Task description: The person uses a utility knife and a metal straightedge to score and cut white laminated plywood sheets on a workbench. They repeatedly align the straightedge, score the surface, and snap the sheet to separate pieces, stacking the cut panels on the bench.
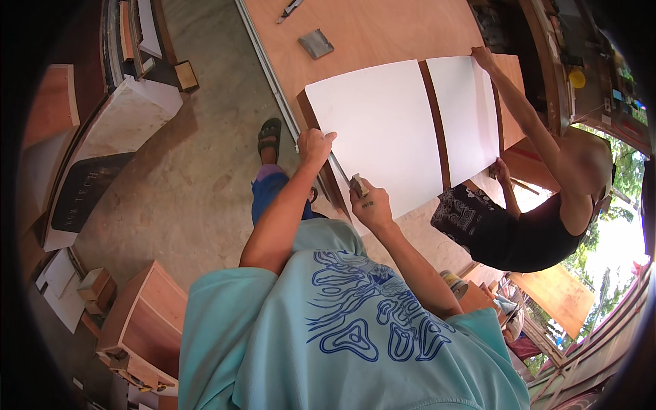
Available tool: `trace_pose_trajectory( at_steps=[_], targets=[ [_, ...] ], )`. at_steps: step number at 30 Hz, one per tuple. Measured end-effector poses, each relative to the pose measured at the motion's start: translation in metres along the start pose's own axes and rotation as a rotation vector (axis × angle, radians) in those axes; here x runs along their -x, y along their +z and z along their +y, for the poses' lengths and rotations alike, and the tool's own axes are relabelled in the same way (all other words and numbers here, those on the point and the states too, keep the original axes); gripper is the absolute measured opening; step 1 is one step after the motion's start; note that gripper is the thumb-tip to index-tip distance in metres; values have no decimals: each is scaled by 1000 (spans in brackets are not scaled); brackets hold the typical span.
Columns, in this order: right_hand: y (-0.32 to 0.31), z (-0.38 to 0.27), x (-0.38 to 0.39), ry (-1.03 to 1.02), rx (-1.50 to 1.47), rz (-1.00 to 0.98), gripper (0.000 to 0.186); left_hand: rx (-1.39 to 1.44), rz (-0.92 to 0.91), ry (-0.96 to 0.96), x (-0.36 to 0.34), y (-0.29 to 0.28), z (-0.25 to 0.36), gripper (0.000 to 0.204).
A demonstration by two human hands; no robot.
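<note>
A white-faced panel unit [383, 130] with brown edges and brown strips lies on a wooden worktable [389, 31]. My left hand [316, 147] is closed over its near left edge, thumb resting on the white face. Lower along that edge, my right hand [371, 207] grips a small pale hand tool with a dark end [359, 184]; its exact kind is unclear. That tool is close to the panel's edge, and whether it touches cannot be told. Across the unit, a co-worker's hand [482, 58] holds the far edge, and the other [502, 171] is at the near right edge.
On the table lie a grey rectangular piece [316, 44] and a knife-like tool [290, 9]. The co-worker [526, 225] stands at the right. White and dark boards [126, 116] stand at the left, with a wooden drawer-like box [147, 321] on the floor below.
</note>
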State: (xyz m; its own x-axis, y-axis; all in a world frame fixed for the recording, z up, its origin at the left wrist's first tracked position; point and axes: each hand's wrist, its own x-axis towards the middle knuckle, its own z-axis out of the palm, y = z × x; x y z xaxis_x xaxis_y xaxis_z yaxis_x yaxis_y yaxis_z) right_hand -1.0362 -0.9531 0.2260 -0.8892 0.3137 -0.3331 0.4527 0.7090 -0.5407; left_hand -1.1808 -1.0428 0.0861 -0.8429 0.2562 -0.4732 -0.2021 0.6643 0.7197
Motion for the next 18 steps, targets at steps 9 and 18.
trace_pose_trajectory(
  at_steps=[9,18],
  targets=[
    [26,29,12,74,-25,-16,13,-71,53,105,-1,11,-13,39],
    [5,20,25,82,-92,-14,16,-89,40,73,14,14,-5,39]
  ],
)
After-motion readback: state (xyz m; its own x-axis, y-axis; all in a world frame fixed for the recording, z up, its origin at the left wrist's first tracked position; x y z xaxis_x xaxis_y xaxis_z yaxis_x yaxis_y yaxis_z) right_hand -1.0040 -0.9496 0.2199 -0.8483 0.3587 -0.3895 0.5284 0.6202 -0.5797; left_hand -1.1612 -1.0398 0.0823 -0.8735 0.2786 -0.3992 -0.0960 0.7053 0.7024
